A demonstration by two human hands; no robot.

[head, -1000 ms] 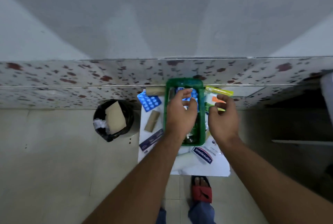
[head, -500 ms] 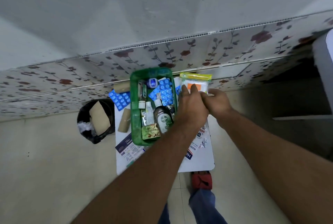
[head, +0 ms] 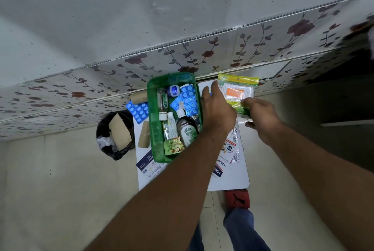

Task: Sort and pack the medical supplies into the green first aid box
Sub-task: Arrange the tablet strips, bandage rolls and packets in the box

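Box: your green first aid box (head: 154, 121), a translucent rounded-corner plastic rectangle, sits on the small white table (head: 232, 178), toward its left side.
Contents: a dark glossy Dettol bottle (head: 187, 130), blue bubbled blister packs (head: 187, 100), a slim clear bottle (head: 162, 103), a white tube (head: 172, 124) and a round blue-lidded jar (head: 173, 90).
Left hand: your left hand (head: 217, 107) hovers over the box's right rim, fingers loosely curled; whether it grips anything, you cannot tell.
Right hand: your right hand (head: 261, 116) pinches the lower edge of a crinkly clear cotton-swab packet (head: 236, 92) with a yellow header.
Beside the box: another blister pack (head: 138, 110) and tan bandage rolls (head: 144, 137).
Floor: a black-lined bin (head: 115, 135) holding cardboard.
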